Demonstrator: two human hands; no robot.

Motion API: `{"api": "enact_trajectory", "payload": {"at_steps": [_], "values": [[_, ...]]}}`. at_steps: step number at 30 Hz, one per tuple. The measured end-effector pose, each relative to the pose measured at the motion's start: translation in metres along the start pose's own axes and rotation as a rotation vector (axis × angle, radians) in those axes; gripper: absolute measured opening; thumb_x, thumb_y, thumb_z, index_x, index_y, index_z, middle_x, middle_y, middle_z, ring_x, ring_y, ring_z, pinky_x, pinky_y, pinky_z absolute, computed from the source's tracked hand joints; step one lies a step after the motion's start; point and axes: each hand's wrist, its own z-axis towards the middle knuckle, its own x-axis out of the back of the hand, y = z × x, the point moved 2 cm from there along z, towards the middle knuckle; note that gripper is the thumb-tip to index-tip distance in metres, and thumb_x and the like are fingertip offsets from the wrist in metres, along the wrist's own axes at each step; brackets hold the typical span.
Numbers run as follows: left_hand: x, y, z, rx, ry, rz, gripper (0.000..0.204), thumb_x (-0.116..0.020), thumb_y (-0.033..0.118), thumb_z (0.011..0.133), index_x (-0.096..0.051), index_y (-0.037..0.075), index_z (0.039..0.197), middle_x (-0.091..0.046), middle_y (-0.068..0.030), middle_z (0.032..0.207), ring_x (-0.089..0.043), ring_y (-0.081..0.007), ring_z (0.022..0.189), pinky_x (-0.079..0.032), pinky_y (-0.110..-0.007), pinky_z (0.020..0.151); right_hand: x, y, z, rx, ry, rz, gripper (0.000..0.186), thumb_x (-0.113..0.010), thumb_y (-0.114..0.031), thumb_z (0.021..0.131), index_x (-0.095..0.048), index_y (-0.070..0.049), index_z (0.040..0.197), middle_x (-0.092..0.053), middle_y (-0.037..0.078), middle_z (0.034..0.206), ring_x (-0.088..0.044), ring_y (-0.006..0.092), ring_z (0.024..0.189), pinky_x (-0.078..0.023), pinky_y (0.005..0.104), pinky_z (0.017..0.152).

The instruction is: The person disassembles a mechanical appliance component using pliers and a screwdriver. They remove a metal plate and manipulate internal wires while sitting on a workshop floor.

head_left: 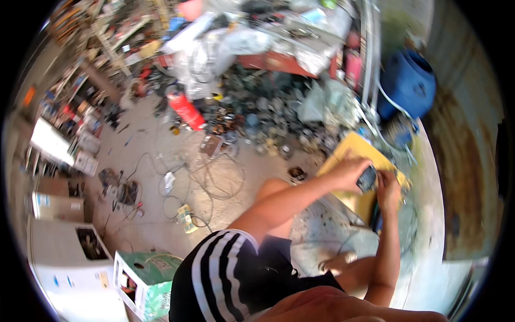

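Note:
My left hand point(351, 174) is closed on a dark rounded object point(368, 178), held over a yellow board point(344, 150) on the right side of the head view. My right hand point(388, 188) is closed just beside it, at the object's right edge; what its fingers grip is too small to make out. Under and below my right hand lies a dark elongated thing point(375, 217), partly hidden by my arm.
A heap of metal parts point(273, 115) spreads beyond, with a red cylinder point(185, 110). Blue barrels point(405, 83) stand by the right wall. Coiled cables point(214, 172) lie on the floor. A white cabinet point(59, 252) and a green box point(145, 268) stand lower left.

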Motion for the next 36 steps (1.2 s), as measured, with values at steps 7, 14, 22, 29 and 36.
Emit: {"api": "enact_trajectory", "payload": {"at_steps": [7,14,22,29,36], "values": [[0.009,0.008,0.003,0.088,-0.124,0.03,0.088,-0.09,0.028,0.054,-0.045,0.013,0.128,-0.058,-0.0088,0.125,-0.053,-0.0295,0.122,-0.014,-0.067,0.11,0.001,0.002,0.008,0.039,-0.041,-0.009,0.016,-0.059,-0.012,0.092,-0.068,-0.002,0.098,-0.069,0.019,0.09,-0.066,0.0358,0.083,-0.05,0.0416,0.074],[0.009,0.006,0.005,0.077,-0.18,0.081,0.091,-0.091,0.03,0.053,-0.044,0.013,0.129,-0.058,-0.0085,0.125,-0.052,-0.0277,0.124,-0.02,-0.063,0.107,0.002,0.0,0.009,0.07,-0.022,-0.046,0.017,-0.057,-0.013,0.092,-0.069,-0.002,0.097,-0.068,0.021,0.088,-0.067,0.0363,0.082,-0.05,0.0431,0.073],[0.005,0.005,0.006,0.056,-0.157,0.096,0.092,-0.09,0.028,0.054,-0.042,0.012,0.131,-0.056,-0.0088,0.127,-0.051,-0.028,0.125,-0.021,-0.063,0.11,-0.006,0.008,0.009,0.024,-0.019,-0.06,0.018,-0.06,-0.015,0.091,-0.071,-0.003,0.098,-0.07,0.02,0.088,-0.068,0.0348,0.083,-0.051,0.0417,0.074],[0.001,0.002,0.002,0.037,-0.159,0.102,0.092,-0.089,0.025,0.056,-0.041,0.014,0.133,-0.054,-0.0078,0.132,-0.048,-0.0276,0.128,-0.022,-0.063,0.109,-0.002,0.013,0.008,0.013,-0.023,-0.031,0.019,-0.062,-0.019,0.09,-0.073,-0.005,0.097,-0.071,0.018,0.089,-0.069,0.0344,0.081,-0.053,0.0422,0.073],[0.0,-0.001,-0.001,0.068,-0.181,0.082,0.092,-0.088,0.024,0.057,-0.04,0.015,0.135,-0.052,-0.0057,0.136,-0.047,-0.0273,0.13,-0.028,-0.061,0.104,0.003,0.009,0.005,-0.012,-0.02,-0.05,0.018,-0.066,-0.02,0.088,-0.074,-0.006,0.095,-0.071,0.016,0.088,-0.069,0.0321,0.081,-0.053,0.0396,0.072]]}}
